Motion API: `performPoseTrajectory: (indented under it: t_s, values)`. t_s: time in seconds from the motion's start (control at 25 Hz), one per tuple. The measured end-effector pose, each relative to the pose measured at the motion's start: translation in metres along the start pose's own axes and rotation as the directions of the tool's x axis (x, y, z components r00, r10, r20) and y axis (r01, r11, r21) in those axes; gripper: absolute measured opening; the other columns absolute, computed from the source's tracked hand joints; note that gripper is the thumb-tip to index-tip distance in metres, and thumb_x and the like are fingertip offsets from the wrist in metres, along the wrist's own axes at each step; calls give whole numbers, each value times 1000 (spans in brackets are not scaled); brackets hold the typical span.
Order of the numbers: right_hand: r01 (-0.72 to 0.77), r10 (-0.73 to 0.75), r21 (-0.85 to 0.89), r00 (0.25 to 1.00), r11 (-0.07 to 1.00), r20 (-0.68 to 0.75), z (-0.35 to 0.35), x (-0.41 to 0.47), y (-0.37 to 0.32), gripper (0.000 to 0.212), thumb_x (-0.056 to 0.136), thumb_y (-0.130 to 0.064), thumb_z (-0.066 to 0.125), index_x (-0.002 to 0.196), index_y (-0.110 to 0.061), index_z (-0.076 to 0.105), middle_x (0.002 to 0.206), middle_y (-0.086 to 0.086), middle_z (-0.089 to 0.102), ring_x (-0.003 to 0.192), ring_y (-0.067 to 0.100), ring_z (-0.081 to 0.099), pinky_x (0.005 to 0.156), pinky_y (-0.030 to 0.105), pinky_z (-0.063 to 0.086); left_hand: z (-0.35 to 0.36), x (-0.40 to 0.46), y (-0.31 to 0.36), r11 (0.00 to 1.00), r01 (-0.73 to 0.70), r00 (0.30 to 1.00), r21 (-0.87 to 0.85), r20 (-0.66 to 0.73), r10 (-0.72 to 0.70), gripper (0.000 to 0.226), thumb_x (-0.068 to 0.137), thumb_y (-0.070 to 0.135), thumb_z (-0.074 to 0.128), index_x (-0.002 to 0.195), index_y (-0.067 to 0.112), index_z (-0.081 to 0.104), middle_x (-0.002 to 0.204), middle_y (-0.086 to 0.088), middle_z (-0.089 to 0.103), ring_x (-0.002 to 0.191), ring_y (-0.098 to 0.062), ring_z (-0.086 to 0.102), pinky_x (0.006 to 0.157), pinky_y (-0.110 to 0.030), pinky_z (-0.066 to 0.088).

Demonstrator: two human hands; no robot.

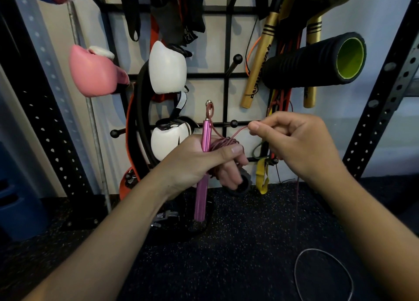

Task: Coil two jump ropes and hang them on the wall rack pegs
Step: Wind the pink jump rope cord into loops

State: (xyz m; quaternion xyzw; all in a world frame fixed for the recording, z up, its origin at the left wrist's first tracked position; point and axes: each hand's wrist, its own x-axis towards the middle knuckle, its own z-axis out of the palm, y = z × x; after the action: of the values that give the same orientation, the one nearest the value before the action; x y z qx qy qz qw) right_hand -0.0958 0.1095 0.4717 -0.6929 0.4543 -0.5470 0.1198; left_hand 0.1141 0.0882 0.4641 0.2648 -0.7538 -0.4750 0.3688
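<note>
My left hand [204, 162] grips the pink handle [205, 137] of a jump rope upright, with several turns of its dark red cord [223, 142] wound round my fingers. My right hand [294, 142] pinches the cord just right of the coil, and the cord's loose end hangs down past my right wrist toward the floor. A thin grey rope [322, 275] lies in a loop on the floor at lower right. The black wall rack [227, 40] stands straight ahead, with a bare peg [237, 58] above my hands and another bare peg [233, 123] beside the handle's top.
Pink glove [95, 71] and white gloves [167, 67] hang on the rack at left. Gold sticks [258, 58], a black foam roller [317, 60] and resistance bands hang at right. Black perforated uprights [383, 96] flank the rack. Speckled black rubber floor [226, 255] below.
</note>
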Motion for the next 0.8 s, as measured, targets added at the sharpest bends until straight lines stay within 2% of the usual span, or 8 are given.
performPoseTrajectory:
  t_s: [0.16,0.28,0.36,0.44,0.52,0.6,0.68,0.8]
  values:
    - [-8,7,-18,999,1000,-34,-1,1,1,45,79,-48,74,73,-4,65,53,7,41,46,10,31,49,8,34,-2,-5,-1,973,34,990,-227,143,-1,34,100,28,54,83,8,75,50,0,67,43,-13,63,52,-23,54]
    - [-148,144,163,989,975,36,5,-2,12,50,78,-52,71,72,-3,59,58,8,41,54,20,36,51,17,41,-5,-9,3,625,158,889,-765,386,248,31,105,20,51,97,-3,72,66,-5,77,58,-15,76,59,-27,60]
    - [-336,303,194,935,922,183,16,-12,22,48,80,-61,63,71,-14,58,59,1,48,57,21,44,54,25,48,-10,-7,12,363,148,893,-920,282,351,37,108,17,44,114,-12,66,93,-17,81,84,-25,80,79,-34,63]
    - [-459,374,160,844,874,384,27,-24,29,45,91,-59,53,75,-18,59,62,-2,49,57,18,49,61,34,57,-11,-1,23,379,-27,939,-925,106,326,39,106,18,42,121,-9,67,111,-16,79,100,-23,78,90,-32,60]
    - [-439,327,89,775,894,541,34,-30,23,41,105,-49,44,85,-20,66,64,1,46,58,17,47,68,41,58,-15,0,26,758,-292,955,-584,-219,199,37,103,22,46,120,1,70,115,-7,79,105,-17,76,92,-29,59]
    - [-312,247,2,756,950,606,32,-28,6,37,109,-43,41,99,-25,71,66,-3,51,63,14,49,65,32,50,-20,1,17,974,-214,905,79,-360,228,31,106,25,49,123,9,69,115,2,79,108,-10,74,99,-30,55]
    - [-198,179,-36,775,979,606,22,-22,-13,27,108,-33,47,110,-28,74,72,-21,64,68,-1,56,68,16,44,-22,2,4,875,-37,936,483,-289,199,29,106,34,51,118,18,72,107,11,79,103,-2,73,102,-33,52]
    - [-1,56,-110,862,994,504,6,-14,-29,17,99,-33,60,99,-32,76,75,-19,71,61,-3,58,58,13,44,-18,-1,-4,802,-7,983,597,-145,116,37,105,46,47,93,22,74,81,7,77,83,-8,72,88,-35,53]
